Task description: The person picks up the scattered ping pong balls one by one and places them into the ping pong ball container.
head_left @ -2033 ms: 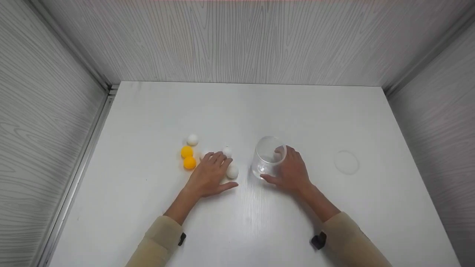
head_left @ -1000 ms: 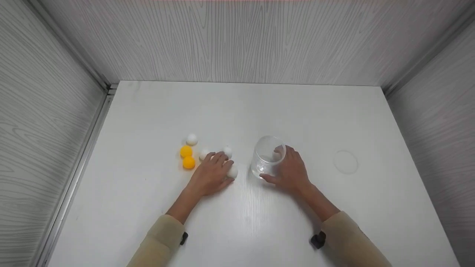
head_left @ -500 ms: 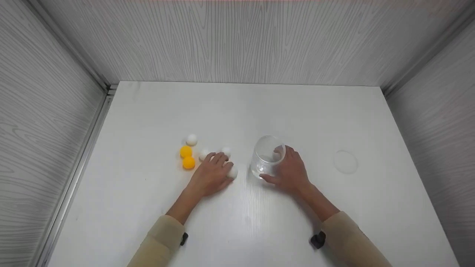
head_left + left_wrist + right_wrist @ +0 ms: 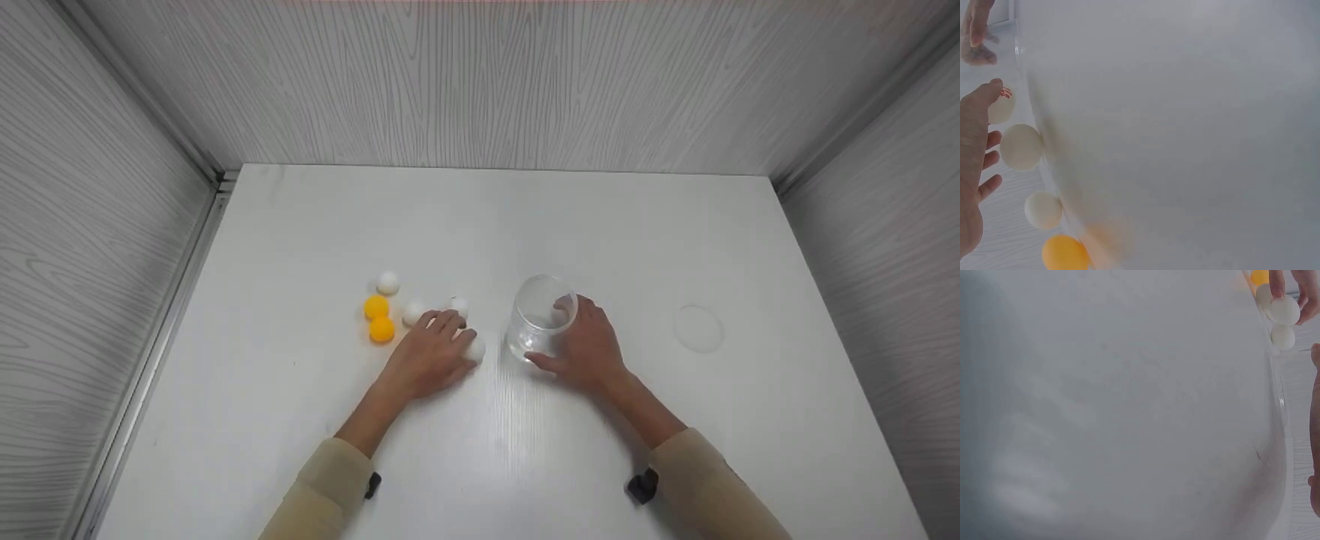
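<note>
My left hand [image 4: 427, 356] pinches a white ping-pong ball [image 4: 475, 350] between thumb and forefinger, low over the table. That ball, marked with red print [image 4: 1005, 94], shows under the thumb in the left wrist view. Two more white balls, one left [image 4: 412, 313] and one right [image 4: 459, 306], lie just beyond the fingertips. My right hand [image 4: 589, 341] grips a clear plastic cup [image 4: 546, 304] from its right side, thumb at the near side. Upright on the table, the cup has no ball visible inside. Its far wall partly covers the right fingers.
Left of the left hand, two orange balls [image 4: 382, 329] touch each other, with another white ball [image 4: 388, 283] just behind. A thin clear ring or round lid [image 4: 699, 328] lies flat at the right. Wood-grain panels [image 4: 480, 82] enclose the white table's back and sides.
My left thumb, earlier spread away, has closed onto the white ball. Hand and ball have since shifted slightly right. The right hand and cup have stayed in place.
</note>
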Demonstrator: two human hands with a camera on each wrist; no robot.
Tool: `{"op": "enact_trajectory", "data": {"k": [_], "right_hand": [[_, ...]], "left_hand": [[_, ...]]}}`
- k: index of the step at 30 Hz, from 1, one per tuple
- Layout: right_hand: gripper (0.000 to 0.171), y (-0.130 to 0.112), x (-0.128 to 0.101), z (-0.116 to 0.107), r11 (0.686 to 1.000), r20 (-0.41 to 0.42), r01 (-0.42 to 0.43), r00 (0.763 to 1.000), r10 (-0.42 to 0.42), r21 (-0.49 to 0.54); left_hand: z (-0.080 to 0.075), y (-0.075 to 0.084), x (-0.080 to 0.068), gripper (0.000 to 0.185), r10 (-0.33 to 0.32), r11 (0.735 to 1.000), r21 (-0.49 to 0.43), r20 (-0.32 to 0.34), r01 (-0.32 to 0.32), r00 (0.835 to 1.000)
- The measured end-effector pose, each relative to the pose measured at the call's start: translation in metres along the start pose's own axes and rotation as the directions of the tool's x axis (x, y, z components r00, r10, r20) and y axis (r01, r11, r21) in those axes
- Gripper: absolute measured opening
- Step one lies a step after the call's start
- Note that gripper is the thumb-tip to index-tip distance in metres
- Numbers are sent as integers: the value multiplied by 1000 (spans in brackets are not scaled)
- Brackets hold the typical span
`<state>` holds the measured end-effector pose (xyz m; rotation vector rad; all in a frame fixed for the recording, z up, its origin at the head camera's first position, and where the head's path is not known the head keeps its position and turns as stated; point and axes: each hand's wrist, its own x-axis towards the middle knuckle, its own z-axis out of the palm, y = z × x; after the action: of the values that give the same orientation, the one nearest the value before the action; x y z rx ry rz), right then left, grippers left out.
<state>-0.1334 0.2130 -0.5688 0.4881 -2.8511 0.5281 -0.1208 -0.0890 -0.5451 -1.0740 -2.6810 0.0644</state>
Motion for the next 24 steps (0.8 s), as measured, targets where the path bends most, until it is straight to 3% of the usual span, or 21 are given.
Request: {"op": "enact_trajectory", "data": {"k": [13,24], "right_hand": [[97,1,0,2,1000,-14,8,1000,-8,22],[97,0,0,1,1000,-1,-17,1000,17,24]], "left_hand": [[-21,-1,7,42,-28,999,-28,-39,27,999],[-39,3,15,42,-23,1000,-10,-128,22,992]]}}
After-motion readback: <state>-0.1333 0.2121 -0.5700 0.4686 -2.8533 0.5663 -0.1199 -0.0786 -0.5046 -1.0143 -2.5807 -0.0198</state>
